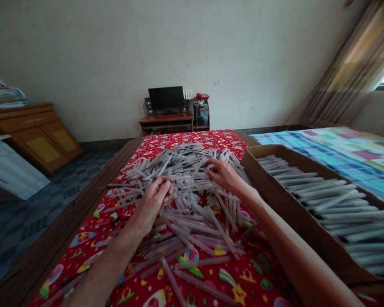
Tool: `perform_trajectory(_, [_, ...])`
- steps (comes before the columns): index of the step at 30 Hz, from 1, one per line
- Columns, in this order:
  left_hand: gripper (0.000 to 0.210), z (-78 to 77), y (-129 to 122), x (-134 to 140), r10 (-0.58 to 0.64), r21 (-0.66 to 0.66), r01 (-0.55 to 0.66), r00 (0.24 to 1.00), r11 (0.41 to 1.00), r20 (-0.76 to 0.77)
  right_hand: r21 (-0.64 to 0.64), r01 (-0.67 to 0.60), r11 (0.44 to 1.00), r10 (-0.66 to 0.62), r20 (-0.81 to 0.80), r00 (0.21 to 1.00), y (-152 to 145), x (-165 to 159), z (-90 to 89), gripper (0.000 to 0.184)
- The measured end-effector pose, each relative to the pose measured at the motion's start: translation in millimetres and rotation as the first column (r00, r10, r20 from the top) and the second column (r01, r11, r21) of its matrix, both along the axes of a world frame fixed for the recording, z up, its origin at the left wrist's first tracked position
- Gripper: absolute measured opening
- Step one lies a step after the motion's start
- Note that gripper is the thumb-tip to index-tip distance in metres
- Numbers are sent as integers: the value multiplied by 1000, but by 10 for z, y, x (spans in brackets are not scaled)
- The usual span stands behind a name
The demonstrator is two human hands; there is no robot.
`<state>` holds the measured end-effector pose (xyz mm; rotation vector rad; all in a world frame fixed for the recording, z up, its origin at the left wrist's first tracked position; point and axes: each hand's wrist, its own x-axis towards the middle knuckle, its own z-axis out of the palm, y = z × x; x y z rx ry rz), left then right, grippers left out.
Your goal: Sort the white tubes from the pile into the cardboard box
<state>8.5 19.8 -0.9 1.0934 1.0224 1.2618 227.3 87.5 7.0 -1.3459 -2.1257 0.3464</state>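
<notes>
A large heap of translucent plastic tubes (195, 226) is spread over a red patterned cloth (160, 294). My left hand (158, 192) is closed around one such tube (169, 174), whose upper end sticks up past the fingertips. Over the right part of the heap, my right hand (223, 174) hovers with its fingers curved and a gap between thumb and forefinger; I see nothing held there. Some tubes in the heap show dark parts, too small to make out. To the right stands a long cardboard box (288, 221) holding many tubes (336, 200) laid side by side.
A bed with a checked cover (294, 147) lies beyond the box at the right. Against the far wall a desk (166, 119) carries a monitor (166, 99) and speakers. Wooden cabinet (45, 136) and white cabinet (16, 168) stand at the left.
</notes>
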Motion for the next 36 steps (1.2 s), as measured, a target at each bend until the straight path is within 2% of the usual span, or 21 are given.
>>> perform_trajectory(2, [26, 6, -9, 5, 4, -8, -4, 1000, 1000, -11, -37, 17, 999, -22, -150, 988, 24, 30, 22, 23])
perform_trajectory(4, [26, 16, -20, 9, 9, -9, -10, 1000, 1000, -25, -128, 8, 992, -55, -370, 927, 42, 71, 71, 24])
perform_trajectory(6, [25, 20, -30, 14, 16, -5, -17, 999, 1000, -45, -218, -90, 972, -64, -612, 788, 35, 104, 142, 23])
perform_trajectory(8, [25, 13, -34, 19, 11, -2, -11, 997, 1000, -72, -224, -212, 951, -42, -775, 630, -15, 109, 231, 28])
perform_trajectory(9, [25, 5, -34, 22, 1, 1, -1, 996, 1000, -90, -204, -256, 945, -20, -819, 574, -55, 95, 277, 30])
perform_trajectory(11, [24, -20, -30, 25, -23, 14, 26, 990, 1000, -140, -157, -304, 940, 25, -854, 519, -159, 36, 365, 29])
perform_trajectory(14, [23, -63, -18, 25, -56, 67, 74, 970, 995, -238, -117, -301, 946, 61, -852, 521, -327, -98, 456, 29])
perform_trajectory(18, [21, -92, -15, 32, -118, 128, 169, 935, 977, -335, -57, -250, 967, 94, -827, 554, -467, -233, 485, 35])
perform_trajectory(23, [24, -136, -24, 55, -187, 81, 219, 938, 972, -291, -34, -233, 972, 108, -817, 567, -482, -259, 456, 37])
perform_trajectory(29, [27, -207, -24, 48, -233, 75, 262, 933, 962, -274, -29, -241, 970, 111, -830, 547, -473, -266, 439, 37])
perform_trajectory(36, [25, -138, -68, 69, -243, 67, 272, 927, 960, -286, -90, -324, 942, 104, -837, 537, -489, -310, 403, 36])
